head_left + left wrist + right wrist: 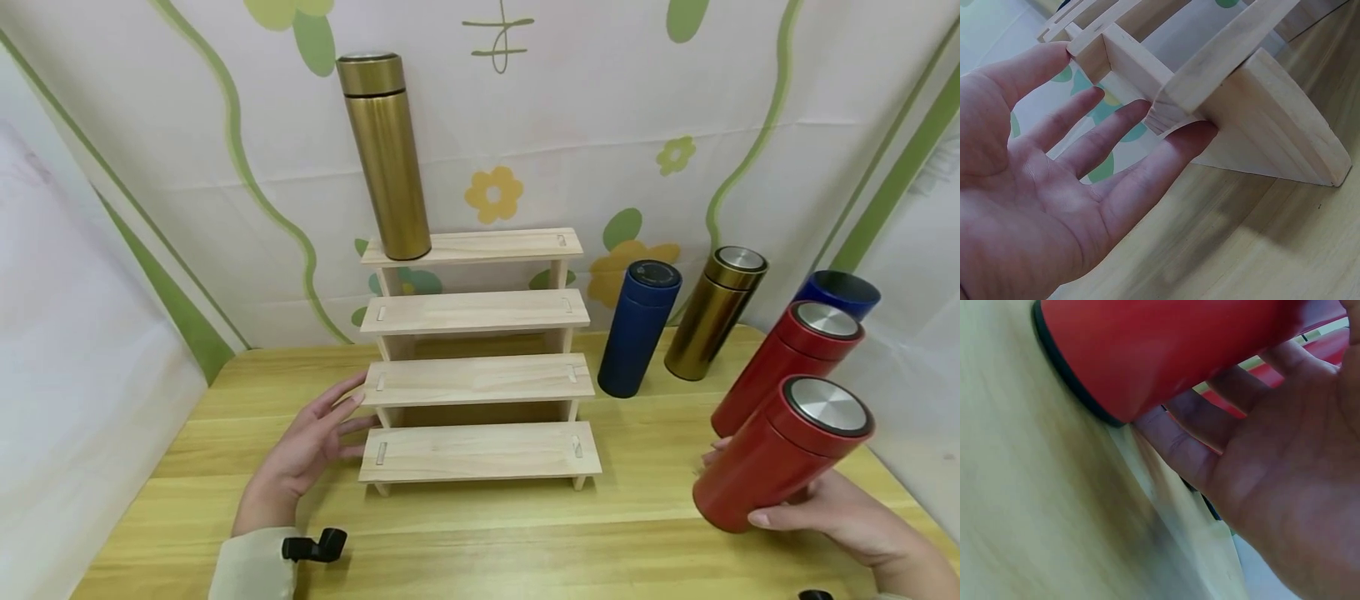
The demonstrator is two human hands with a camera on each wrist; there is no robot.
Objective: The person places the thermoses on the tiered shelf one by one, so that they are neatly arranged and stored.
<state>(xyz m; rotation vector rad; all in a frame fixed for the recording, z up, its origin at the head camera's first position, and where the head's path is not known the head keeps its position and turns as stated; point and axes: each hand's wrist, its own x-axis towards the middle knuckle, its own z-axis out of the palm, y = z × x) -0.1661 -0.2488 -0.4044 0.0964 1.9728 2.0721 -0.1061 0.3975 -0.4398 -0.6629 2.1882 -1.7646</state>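
A wooden four-tier stand [480, 379] rises from the middle of the table. At its left side is my left hand [307, 446], fingers extended and spread, fingertips [1194, 134] against the edges of the stand. My right hand [851, 512] grips a red thermos [776, 467], thumb at the near side and fingers behind it. Its dark base rim [1063, 372] is close to the tabletop; I cannot tell whether they touch. Just behind stands a second red thermos [783, 362]. On the top tier, at the left end, a gold thermos [390, 167] stands upright.
Right of the stand are a blue thermos [637, 333] and another gold thermos [712, 317]. A blue cylinder [840, 292] is partly hidden behind the red ones. Flower-patterned cloth [562, 125] hangs behind the wooden table [450, 550] and at both sides.
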